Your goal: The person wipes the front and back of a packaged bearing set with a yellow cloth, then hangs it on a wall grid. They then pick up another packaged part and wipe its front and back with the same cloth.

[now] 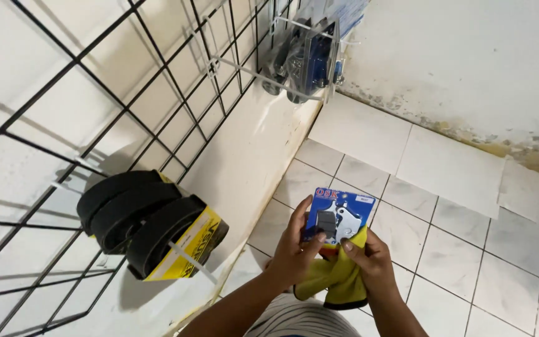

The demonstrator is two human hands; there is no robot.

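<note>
Wire rack and stock around me

I'm facing a black wire grid [126,93] that's hanging on the white wall, black rubber belts in yellow sleeves [151,228] sitting on one hook, clear blister packs [307,56] hanging higher up, white floor tiles [469,249] lying below, wall base staining.

A blue card pack [338,215] with a grey part and a silver one under clear plastic meets a yellow cloth [338,278] edged in black. Black belts [138,218] in yellow sleeves with black print hang on a black wire grid [95,93]. White floor tiles [456,231] show grey joints; the white wall [469,56] is stained yellow-brown.
</note>
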